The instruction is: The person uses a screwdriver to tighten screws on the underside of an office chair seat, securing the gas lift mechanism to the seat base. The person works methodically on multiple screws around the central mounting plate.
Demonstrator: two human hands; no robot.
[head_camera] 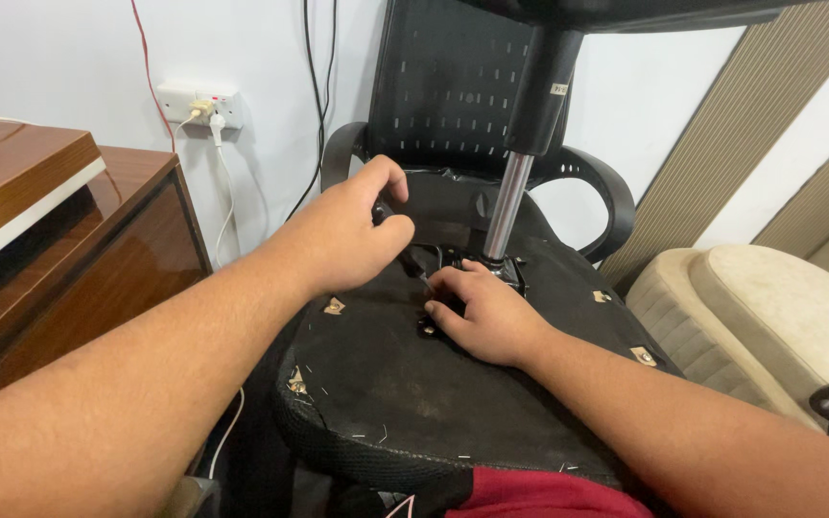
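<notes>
Your left hand (352, 230) is curled into a fist around a dark tool handle (381, 213), its fingers wrapped tight so that only a short part of the handle shows above the thumb. From under that fist a thin dark shaft (413, 265) slants down and to the right, ending just beside your other hand. Your right hand (486, 317) lies palm down on the underside of an overturned chair seat (386, 384), with its fingers bent and pressing at the black metal plate (453, 264) where the shaft arrives; whether they pinch anything small there you cannot tell, since the fingertips hide the spot.

The seat faces you bottom up, black, dusty and rimmed with staples, and it rests over your lap, where a bit of red cloth (539, 494) shows at the lower edge. A chrome gas cylinder (506, 211) rises from the plate, just beyond your right hand, into a black sleeve. Behind it stands a second chair with a perforated black backrest (443, 86) and curved armrests. To your left sits a brown wooden cabinet (69, 240), with a white wall socket (199, 104) above it. To your right lies a beige cushion (769, 317).
</notes>
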